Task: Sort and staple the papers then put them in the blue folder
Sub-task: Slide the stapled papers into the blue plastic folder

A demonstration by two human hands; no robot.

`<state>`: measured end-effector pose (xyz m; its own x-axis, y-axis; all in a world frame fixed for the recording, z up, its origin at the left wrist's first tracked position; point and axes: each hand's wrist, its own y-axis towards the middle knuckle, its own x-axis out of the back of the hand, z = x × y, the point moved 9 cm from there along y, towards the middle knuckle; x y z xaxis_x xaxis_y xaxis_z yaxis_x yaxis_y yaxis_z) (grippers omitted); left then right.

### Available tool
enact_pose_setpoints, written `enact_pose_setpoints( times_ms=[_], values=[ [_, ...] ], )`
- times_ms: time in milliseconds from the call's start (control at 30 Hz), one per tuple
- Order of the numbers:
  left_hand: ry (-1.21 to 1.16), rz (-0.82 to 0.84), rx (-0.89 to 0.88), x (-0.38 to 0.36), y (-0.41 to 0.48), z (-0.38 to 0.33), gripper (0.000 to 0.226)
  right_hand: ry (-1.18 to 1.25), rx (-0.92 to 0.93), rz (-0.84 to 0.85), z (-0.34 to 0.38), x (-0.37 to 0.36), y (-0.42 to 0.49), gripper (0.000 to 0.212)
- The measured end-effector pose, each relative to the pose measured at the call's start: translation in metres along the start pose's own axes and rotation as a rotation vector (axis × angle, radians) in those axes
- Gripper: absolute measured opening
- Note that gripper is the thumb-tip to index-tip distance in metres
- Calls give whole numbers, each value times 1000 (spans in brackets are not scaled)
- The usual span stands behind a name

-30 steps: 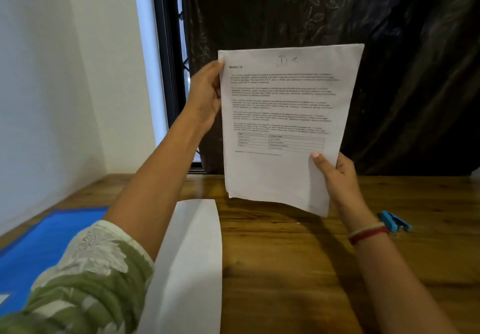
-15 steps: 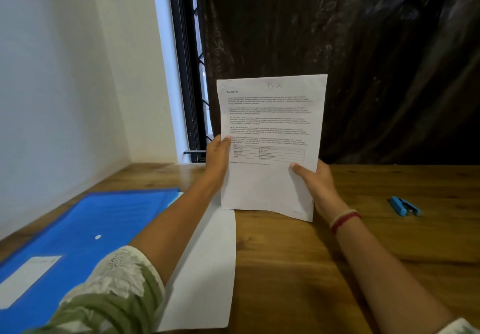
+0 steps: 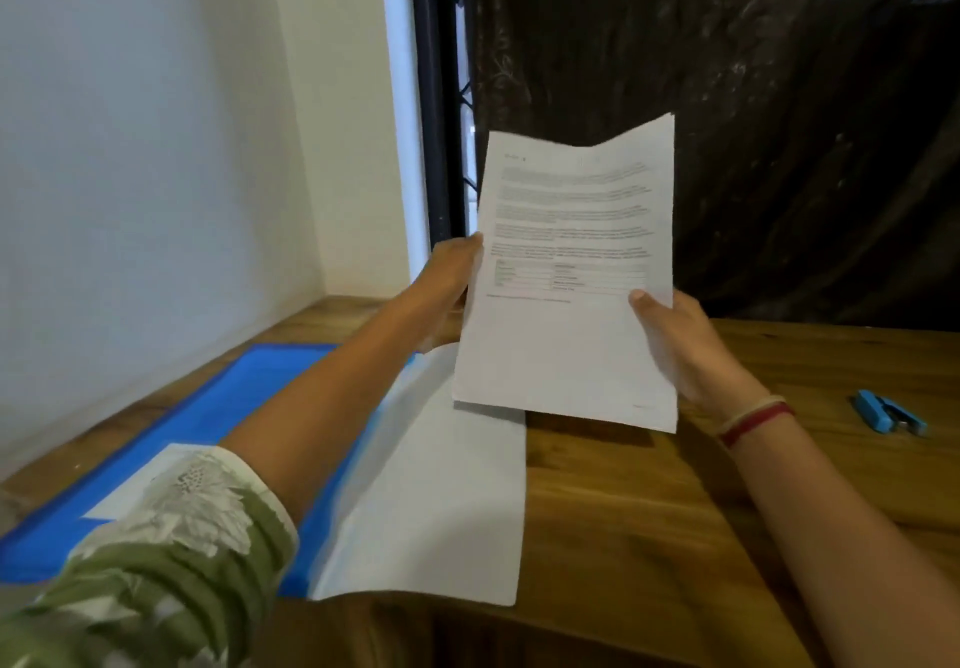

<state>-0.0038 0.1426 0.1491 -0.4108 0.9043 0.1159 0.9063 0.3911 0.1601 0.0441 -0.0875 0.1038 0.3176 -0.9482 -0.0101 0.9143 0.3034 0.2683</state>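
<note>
Wooden desk (image 3: 675, 511) runs under a white wall (image 3: 130, 148) and a dark glossy sheet (image 3: 779, 96) hung over the window. Along its left side lies the blue folder (image 3: 234, 407), flat, likely waiting as the last stop. A loose white sheet (image 3: 441, 485) overlaps the folder's right edge, perhaps set aside while sorting. Right of the folder and raised above the desk, the papers (image 3: 566, 304) are held upright with the print facing the person, probably to read the heading. The left hand (image 3: 452, 267) pinches their left edge; the right hand (image 3: 670, 335) grasps the lower right, thumb on the front. The blue stapler (image 3: 888, 413) rests far right of the folder, untouched.
</note>
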Motion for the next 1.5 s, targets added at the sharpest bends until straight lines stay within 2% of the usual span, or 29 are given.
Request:
enact_pose_setpoints(
  times_ms=[67, 133, 233, 300, 367, 433, 467, 533, 633, 767, 833, 900, 1033, 1100, 1167, 1233, 1267, 1367, 1500],
  values=[
    [268, -34, 42, 32, 1, 15, 34, 2, -100, 35, -16, -4, 0, 13],
    [645, -121, -34, 67, -5, 24, 29, 26, -215, 70, -37, -6, 0, 13],
    [1118, -104, -98, 93, -27, 43, 34, 71, -362, 158, -59, -10, -7, 19],
    [1391, -7, 20, 104, -41, 67, 43, 121, -451, 179, -71, -12, -13, 29],
    [1513, 99, 208, 114, -51, 94, 56, 105, -487, 163, -77, -9, -15, 28],
    [1517, 170, 320, 120, -58, 111, 72, -30, -481, 120, -82, -1, -13, 30],
    [1508, 184, 319, 119, -60, 113, 75, -106, -475, 106, -84, 3, -12, 33],
    [1509, 188, 286, 115, -60, 110, 66, -215, -467, 124, -85, 7, -13, 38],
    [1518, 199, 250, 109, -57, 111, 38, -339, -483, 198, -85, 5, -15, 48],
    [1498, 122, 133, 104, -50, 105, 39, -338, -532, 231, -83, 10, -18, 52],
    [1410, 94, 81, 97, -45, 98, 38, -353, -537, 235, -82, 21, -19, 53],
    [1286, 93, 65, 88, -40, 93, 38, -316, -530, 231, -80, 33, -19, 44],
    [1016, 117, 116, 74, -31, 96, 35, -177, -513, 270, -68, 44, -25, 29],
    [856, 123, 170, 73, -28, 100, 30, -113, -584, 308, -73, 45, -26, 33],
    [791, 136, 222, 73, -27, 102, 33, -93, -577, 409, -72, 41, -29, 43],
    [780, 163, 247, 73, -25, 102, 37, -93, -532, 520, -78, 38, -27, 46],
    [790, 178, 248, 72, -25, 102, 38, -91, -535, 545, -83, 37, -23, 41],
    [875, 200, 213, 65, -25, 99, 30, -188, -662, 468, -90, 32, -26, 35],
    [1110, 150, 68, 51, -27, 84, 37, -193, -624, 434, -76, 16, -30, 26]
  ],
)
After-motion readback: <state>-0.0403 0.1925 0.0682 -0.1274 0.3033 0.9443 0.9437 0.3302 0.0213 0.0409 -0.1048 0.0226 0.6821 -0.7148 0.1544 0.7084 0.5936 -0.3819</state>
